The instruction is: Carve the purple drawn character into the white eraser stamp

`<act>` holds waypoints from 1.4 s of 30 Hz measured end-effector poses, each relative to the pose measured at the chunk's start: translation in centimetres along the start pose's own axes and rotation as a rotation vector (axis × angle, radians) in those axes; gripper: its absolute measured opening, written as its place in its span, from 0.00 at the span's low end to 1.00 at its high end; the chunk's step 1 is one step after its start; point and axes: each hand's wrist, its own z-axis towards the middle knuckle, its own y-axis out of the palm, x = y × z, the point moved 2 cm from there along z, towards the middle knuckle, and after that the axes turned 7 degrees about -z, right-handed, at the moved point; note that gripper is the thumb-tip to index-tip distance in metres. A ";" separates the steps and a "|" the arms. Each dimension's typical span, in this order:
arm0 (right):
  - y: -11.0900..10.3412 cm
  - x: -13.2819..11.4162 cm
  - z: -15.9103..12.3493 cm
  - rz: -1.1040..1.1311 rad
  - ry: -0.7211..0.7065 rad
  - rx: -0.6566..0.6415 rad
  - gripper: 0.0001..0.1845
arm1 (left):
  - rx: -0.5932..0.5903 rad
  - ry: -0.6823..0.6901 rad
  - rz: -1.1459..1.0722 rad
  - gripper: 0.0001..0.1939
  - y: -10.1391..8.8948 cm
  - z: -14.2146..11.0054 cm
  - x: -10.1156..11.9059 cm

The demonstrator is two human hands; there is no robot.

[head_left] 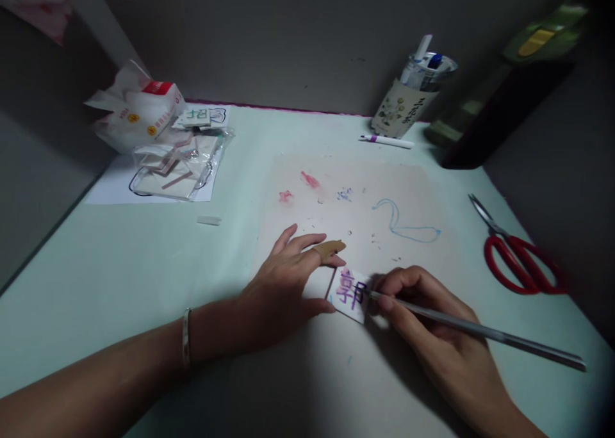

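We press a small, flat white tile (354, 308) onto the near middle of the tabletop (158, 265), over a pale, ink-smudged sheet (413, 182); angular purple strokes cover its face. Our left hand (281, 281) grips it lightly by its edges, thumb on the near side and fingers on the far, one wrapped in a tan strip (328, 251). The fingers of our right hand (435, 319) pinch a slender gray, smooth-shafted tool (485, 331), its tip at the right-hand strokes. To the right we have scissors (512, 249) with rounded red handles and slim metal blades. At the far right stands a clear cup (404, 108) of pens, a white marker (390, 142) lying before it; glossy, crinkled plastic packets (175, 175) sit far left.
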 end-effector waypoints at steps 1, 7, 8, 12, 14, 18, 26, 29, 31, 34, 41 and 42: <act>0.0 0.0 0.0 -0.001 0.003 0.006 0.11 | -0.006 0.000 -0.001 0.39 0.0 0.0 0.0; -0.2 0.3 0.1 -0.025 0.009 0.014 0.12 | -0.019 -0.014 0.005 0.35 -0.1 0.1 0.2; -0.2 0.3 0.0 -0.032 0.009 0.010 0.12 | -0.017 -0.016 0.009 0.35 -0.1 0.1 0.2; 0.0 0.2 -0.2 -0.032 0.002 0.009 0.12 | -0.007 -0.015 0.020 0.34 -0.1 0.0 0.3; 0.2 -0.1 -0.2 -0.027 -0.019 0.025 0.12 | -0.002 -0.013 0.022 0.33 -0.1 0.0 0.4; 0.2 0.0 -0.1 -0.038 -0.059 0.027 0.12 | -0.002 -0.015 0.021 0.32 -0.1 0.0 0.4; 0.0 0.9 0.1 -0.086 -0.116 -0.009 0.12 | 0.004 -0.008 0.020 0.32 -0.1 0.1 0.2; 0.2 0.7 0.0 -0.085 -0.093 0.002 0.12 | 0.010 -0.009 0.020 0.33 0.0 0.0 0.2; 0.3 0.6 0.0 -0.079 -0.102 -0.007 0.12 | 0.009 -0.007 0.020 0.32 -0.1 0.0 0.3; 0.3 0.4 -0.1 -0.069 -0.082 0.008 0.12 | 0.001 -0.018 0.018 0.32 -0.2 0.0 0.2; -0.9 0.9 0.2 -0.106 -0.084 0.074 0.10 | -0.039 0.010 0.033 0.32 -0.2 -0.2 0.7; -1.0 0.9 0.2 -0.103 -0.084 0.077 0.10 | 0.001 -0.012 0.044 0.35 -0.2 -0.2 0.9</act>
